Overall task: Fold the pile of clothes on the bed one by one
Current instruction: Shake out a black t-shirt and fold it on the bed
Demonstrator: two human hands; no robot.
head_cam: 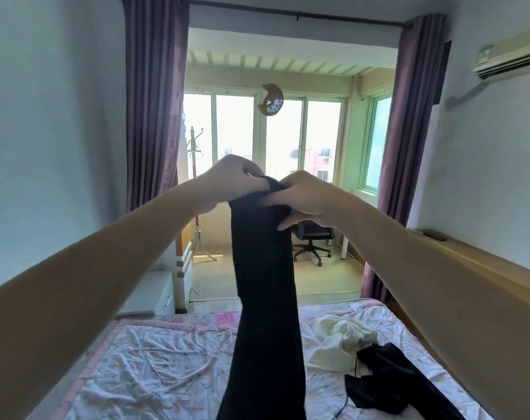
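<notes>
Now, head view: both arms reach forward over the bed [154, 353], raised in front of the window.
Left hand [233, 180]: closed around the top edge of the dark garment [265, 286]; the fingers are curled and pinch the cloth.
Right hand [303, 197]: it grips the same top edge, just beside the left hand; some fingers [288, 222] lie stretched over the front of the cloth, the thumb is on top.
Dark garment: long and narrow, it hangs straight down from both hands to the bottom edge of the picture, in front of the bed.
Bed: covered by a wrinkled sheet with pink flowers.
White cloth [336, 341]: crumpled on the right part of the bed.
Black cloth [385, 380]: lying on the bed, touching the white cloth on its near side; a thin cord comes out of it.
Curtains [154, 116]: purple, on both sides of the opening to the balcony.
Chair [313, 237]: an office chair behind the garment, at the window.
Air conditioner [512, 53]: on the right wall, high up.
</notes>
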